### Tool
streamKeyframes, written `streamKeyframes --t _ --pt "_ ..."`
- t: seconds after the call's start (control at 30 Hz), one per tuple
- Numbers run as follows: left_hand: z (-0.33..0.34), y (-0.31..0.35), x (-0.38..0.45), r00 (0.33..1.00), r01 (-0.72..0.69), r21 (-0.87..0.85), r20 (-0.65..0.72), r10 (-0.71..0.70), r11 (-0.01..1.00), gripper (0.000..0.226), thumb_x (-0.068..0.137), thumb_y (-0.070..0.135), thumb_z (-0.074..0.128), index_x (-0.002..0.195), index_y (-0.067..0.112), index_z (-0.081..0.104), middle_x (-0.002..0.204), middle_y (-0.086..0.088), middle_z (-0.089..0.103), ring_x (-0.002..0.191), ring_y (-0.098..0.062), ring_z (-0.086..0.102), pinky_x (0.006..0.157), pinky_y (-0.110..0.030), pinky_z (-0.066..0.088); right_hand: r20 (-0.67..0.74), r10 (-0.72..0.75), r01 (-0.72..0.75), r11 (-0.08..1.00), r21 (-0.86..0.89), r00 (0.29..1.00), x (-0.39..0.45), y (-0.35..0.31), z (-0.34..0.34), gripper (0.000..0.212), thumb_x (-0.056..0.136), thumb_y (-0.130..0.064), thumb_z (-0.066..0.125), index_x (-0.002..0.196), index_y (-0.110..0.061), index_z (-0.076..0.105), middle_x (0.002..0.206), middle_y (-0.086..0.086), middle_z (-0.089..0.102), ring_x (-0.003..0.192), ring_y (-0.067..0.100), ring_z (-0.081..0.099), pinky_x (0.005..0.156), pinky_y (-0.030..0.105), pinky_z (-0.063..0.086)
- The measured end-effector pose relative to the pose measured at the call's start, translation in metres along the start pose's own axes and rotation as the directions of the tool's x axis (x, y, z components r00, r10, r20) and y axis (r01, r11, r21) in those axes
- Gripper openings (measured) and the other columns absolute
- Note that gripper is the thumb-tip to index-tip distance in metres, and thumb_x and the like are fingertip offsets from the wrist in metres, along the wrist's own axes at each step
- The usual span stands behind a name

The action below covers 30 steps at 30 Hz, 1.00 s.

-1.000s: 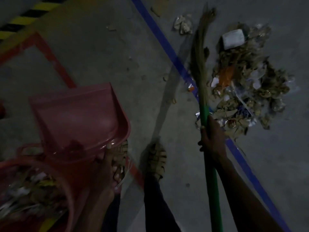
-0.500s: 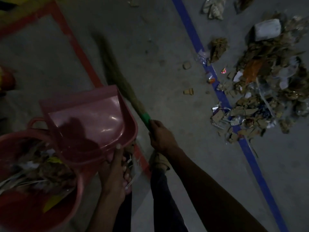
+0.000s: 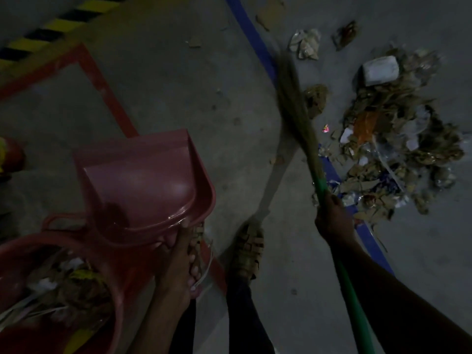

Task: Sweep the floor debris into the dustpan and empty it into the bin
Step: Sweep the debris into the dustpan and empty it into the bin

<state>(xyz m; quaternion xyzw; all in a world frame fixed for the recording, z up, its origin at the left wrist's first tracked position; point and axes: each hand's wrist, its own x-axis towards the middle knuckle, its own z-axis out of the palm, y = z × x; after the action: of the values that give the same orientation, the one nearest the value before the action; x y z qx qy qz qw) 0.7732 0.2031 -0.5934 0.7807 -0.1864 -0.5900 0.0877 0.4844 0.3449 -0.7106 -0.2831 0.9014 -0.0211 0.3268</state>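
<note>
Left hand (image 3: 178, 261): fingers (image 3: 195, 270) curled round the rear handle of the pink dustpan (image 3: 143, 182), which was held tilted and looked empty, above the rim of the red bin (image 3: 84, 241).

Right hand (image 3: 332, 221): fingers closed round the green handle of the broom (image 3: 297, 108), gripping just below the bristles. The bristle head was blurred, angled up and away from the person, lying across the blue floor line (image 3: 250, 31) at the left edge of the rubbish.

Bin: at lower left, beside the person's feet, already holding paper and leaf scraps.

Debris pile (image 3: 393, 139): on the grey floor (image 3: 178, 85) to the right, well apart from the dustpan; cardboard bits, wrappers, dry leaves and one pale block on top. Loose scraps lay beyond it, near the line.

Other markings: a red floor line (image 3: 102, 80) passing under the dustpan; yellow-and-black hazard stripes (image 3: 51, 29) at upper left.

Step in hand, by judgement: one load seemed tipped out, and the broom was being set to the remaining pile.

Next move, by judgement: the dustpan needed carrying across and setting flat, lip to the floor, hard against the pile's near edge, with the broom drawing the rubbish towards it in short strokes so that light wrappers did not scatter.
</note>
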Motion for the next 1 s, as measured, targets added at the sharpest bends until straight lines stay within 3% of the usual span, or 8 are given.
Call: streamKeyframes --t 0.1,0.23,0.47,0.6,0.77,0.83,0.9,1.0 --pt "0.024 0.011 -0.013 0.998 -0.064 0.007 0.017 0.064 0.998 0.054 0.097 0.055 0.057 0.064 0.015 0.044 0.037 0.003 0.042 0.024 -0.01 0.036 0.032 -0.014 0.03 -0.089 -0.047 0.047 0.999 0.002 0.995 -0.001 0.02 -0.032 0.052 0.094 -0.005 0.052 0.144 -0.003 0.037 0.137 0.023 0.043 0.09 0.04 0.056 0.06 0.035 0.041" --pt "0.057 0.037 -0.029 0.966 -0.247 0.012 0.078 0.245 0.969 0.055 0.095 0.052 0.062 0.066 0.009 0.044 0.046 -0.007 0.037 0.026 -0.014 0.033 0.038 -0.015 0.03 -0.146 -0.116 0.124 0.991 0.05 0.982 -0.005 0.02 -0.061 0.061 0.096 -0.007 0.054 0.152 -0.004 0.03 0.145 0.023 0.041 0.1 0.041 0.056 0.069 0.043 0.05" --pt "0.096 0.096 0.016 0.956 -0.272 -0.053 0.095 0.276 0.961 0.048 0.09 0.052 0.069 0.061 0.02 0.049 0.05 -0.005 0.04 0.034 -0.016 0.035 0.043 -0.017 0.032 -0.181 -0.305 0.335 0.927 0.169 0.935 0.034 -0.061 -0.048 0.05 0.096 -0.015 0.052 0.143 -0.003 0.043 0.135 0.021 0.049 0.102 0.035 0.057 0.076 0.032 0.044" --pt "0.101 0.139 0.052 0.962 -0.27 -0.089 0.027 0.273 0.959 0.043 0.09 0.053 0.067 0.08 0.013 0.055 0.05 -0.001 0.04 0.034 -0.014 0.033 0.04 -0.015 0.029 -0.113 -0.339 0.357 0.897 0.262 0.934 0.087 -0.139 -0.02 0.053 0.096 -0.024 0.048 0.145 -0.003 0.043 0.141 0.017 0.047 0.111 0.031 0.054 0.086 0.027 0.04" --pt "0.088 0.188 0.09 0.975 -0.217 -0.105 0.018 0.22 0.97 0.049 0.088 0.051 0.068 0.072 0.009 0.047 0.05 -0.007 0.035 0.029 -0.013 0.031 0.034 -0.013 0.028 -0.039 -0.412 0.407 0.873 0.268 0.91 0.168 -0.248 0.004 0.053 0.099 -0.021 0.048 0.148 -0.006 0.036 0.144 0.017 0.044 0.114 0.032 0.053 0.089 0.034 0.045" --pt "0.079 0.201 0.105 0.984 -0.169 -0.084 0.05 0.173 0.982 0.056 0.077 0.058 0.07 0.071 0.007 0.048 0.051 -0.009 0.037 0.03 -0.016 0.034 0.035 -0.015 0.03 0.029 -0.449 0.433 0.875 0.214 0.893 0.198 -0.287 0.011 0.051 0.099 -0.019 0.049 0.148 -0.009 0.035 0.145 0.017 0.041 0.11 0.033 0.055 0.087 0.037 0.048" --pt "0.071 0.21 0.122 0.982 -0.188 -0.02 0.025 0.188 0.982 0.059 0.079 0.062 0.073 0.071 0.007 0.052 0.05 -0.01 0.041 0.032 -0.018 0.037 0.038 -0.017 0.033 0.095 -0.45 0.434 0.889 0.148 0.888 0.224 -0.316 0.016 0.049 0.098 -0.021 0.048 0.146 -0.012 0.036 0.142 0.016 0.043 0.101 0.034 0.057 0.081 0.042 0.053" --pt "0.066 0.224 0.137 0.974 -0.222 0.03 0.057 0.22 0.975 0.051 0.083 0.058 0.071 0.072 0.012 0.052 0.056 -0.008 0.041 0.035 -0.018 0.038 0.043 -0.021 0.035 0.145 -0.352 0.33 0.93 0.16 0.925 0.253 -0.338 0.011 0.042 0.098 -0.024 0.048 0.139 -0.016 0.041 0.132 0.013 0.046 0.092 0.029 0.058 0.076 0.048 0.057"
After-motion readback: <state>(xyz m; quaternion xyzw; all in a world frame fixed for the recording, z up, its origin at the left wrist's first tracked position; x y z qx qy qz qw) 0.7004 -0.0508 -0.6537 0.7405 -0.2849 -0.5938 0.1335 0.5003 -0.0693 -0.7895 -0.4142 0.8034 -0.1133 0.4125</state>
